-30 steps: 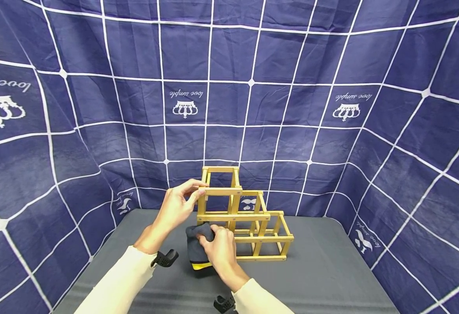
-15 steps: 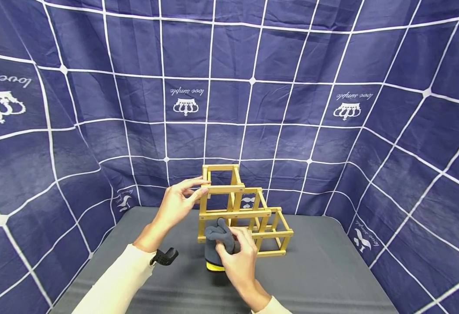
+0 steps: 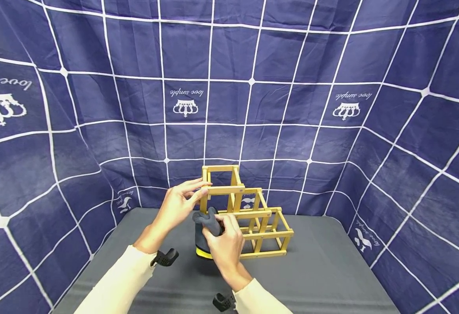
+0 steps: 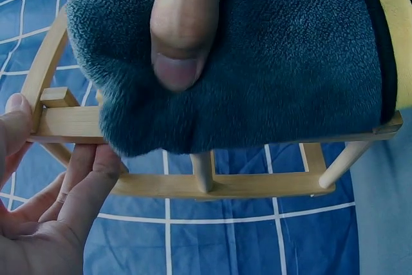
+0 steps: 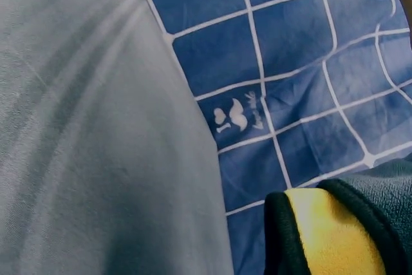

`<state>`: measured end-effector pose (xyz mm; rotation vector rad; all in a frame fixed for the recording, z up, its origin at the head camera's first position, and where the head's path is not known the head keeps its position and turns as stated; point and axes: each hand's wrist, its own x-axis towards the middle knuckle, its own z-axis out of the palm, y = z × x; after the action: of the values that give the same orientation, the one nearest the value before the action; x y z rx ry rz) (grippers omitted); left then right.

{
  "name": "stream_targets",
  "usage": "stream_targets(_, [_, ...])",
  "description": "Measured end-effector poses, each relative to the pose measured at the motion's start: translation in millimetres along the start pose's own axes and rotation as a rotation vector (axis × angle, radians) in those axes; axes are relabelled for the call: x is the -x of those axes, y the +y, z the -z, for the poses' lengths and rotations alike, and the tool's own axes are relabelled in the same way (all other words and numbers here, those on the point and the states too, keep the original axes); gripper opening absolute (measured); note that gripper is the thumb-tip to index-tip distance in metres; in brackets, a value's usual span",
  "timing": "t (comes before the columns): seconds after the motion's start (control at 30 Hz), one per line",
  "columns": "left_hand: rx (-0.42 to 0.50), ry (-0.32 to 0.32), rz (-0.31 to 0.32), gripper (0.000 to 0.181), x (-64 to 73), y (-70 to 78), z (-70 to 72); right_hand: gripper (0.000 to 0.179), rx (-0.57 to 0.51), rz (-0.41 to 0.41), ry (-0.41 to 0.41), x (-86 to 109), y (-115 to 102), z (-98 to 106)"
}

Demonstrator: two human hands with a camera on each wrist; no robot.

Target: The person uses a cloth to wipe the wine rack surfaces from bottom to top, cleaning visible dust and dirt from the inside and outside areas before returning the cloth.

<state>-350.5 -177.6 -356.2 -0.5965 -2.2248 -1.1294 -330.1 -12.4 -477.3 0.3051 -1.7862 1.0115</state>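
Observation:
A stepped wooden rack (image 3: pixel 266 234) with open square frames stands on the grey surface. At its upper left corner my left hand (image 3: pixel 174 208) pinches the frame between thumb and fingers. My right hand (image 3: pixel 224 246) grips a folded dark grey cloth (image 3: pixel 201 239) with yellow along its lower edge, at the rack's left end. In the left wrist view, the cloth (image 4: pixel 290 62) covers part of a rail, and the right thumb (image 4: pixel 185 30) presses on it. Only a yellow and dark corner of the cloth (image 5: pixel 335 233) shows in the right wrist view; the right hand is not visible there.
A grey cloth-covered tabletop (image 3: pixel 323 266) lies under the rack. Blue curtains (image 3: pixel 284 117) with white grid lines enclose the back and both sides. Each wrist carries a black strap mount, the left one (image 3: pixel 166 257) near the sleeve cuff.
My right hand moved the cloth rightward along the rack's front, then back left and slightly up. My left hand keeps its hold on the corner; the rack shifted only slightly.

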Motion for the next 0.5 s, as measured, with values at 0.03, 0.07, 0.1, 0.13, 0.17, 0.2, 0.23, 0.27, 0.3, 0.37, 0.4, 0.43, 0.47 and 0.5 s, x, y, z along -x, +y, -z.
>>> stream_targets(0.03, [0.0,0.002,-0.008,0.026,-1.7,0.9,0.1,0.041,0.009,-0.004,0.004,-2.2,1,0])
stream_targets(0.07, [-0.002,0.004,-0.012,0.025,-3.3,1.8,0.4,0.04,0.017,-0.009,0.008,-4.7,2,1])
stream_targets(0.1, [-0.006,0.007,-0.014,0.025,-4.6,2.6,0.6,0.04,0.017,-0.012,0.013,-7.3,4,3])
stream_targets(0.13, [-0.008,0.01,-0.015,0.024,-5.6,3.2,0.8,0.04,0.017,-0.009,0.021,-9.5,8,5])
stream_targets(0.17, [-0.011,0.012,-0.011,0.024,-6.0,3.4,1.0,0.04,0.02,-0.011,0.025,-11.5,11,9])
stream_targets(0.2, [-0.014,0.012,-0.008,0.024,-5.9,3.6,1.1,0.04,0.028,-0.01,0.032,-13.3,15,13])
stream_targets(0.23, [-0.023,0.012,-0.004,0.024,-5.5,3.5,1.1,0.04,0.03,-0.017,0.035,-14.8,19,18])
stream_targets(0.27, [-0.028,0.01,0.001,0.023,-4.8,3.4,1.0,0.04,0.035,-0.02,0.043,-16.1,25,23])
stream_targets(0.3, [-0.031,0.008,0.006,0.023,-4.0,3.1,0.8,0.04,0.034,-0.023,0.049,-17.4,30,29])
stream_targets(0.37, [-0.03,0.002,0.017,0.022,-2.4,2.8,0.3,0.039,0.041,-0.027,0.058,-21.2,42,42])
stream_targets(0.4, [-0.031,0.002,0.019,0.022,-2.0,2.5,0.1,0.038,0.041,-0.027,0.065,-23.7,49,48])
stream_targets(0.43, [-0.031,0.0,0.022,0.021,-1.7,2.5,0.0,0.037,0.037,-0.035,0.069,-26.6,56,55])
stream_targets(0.47, [-0.028,-0.004,0.027,0.021,-1.5,2.6,0.1,0.035,0.041,-0.038,0.08,-29.9,63,62])
stream_targets(0.5, [-0.028,-0.008,0.029,0.021,-1.7,2.4,0.2,0.034,0.042,-0.045,0.09,-33.6,70,69])
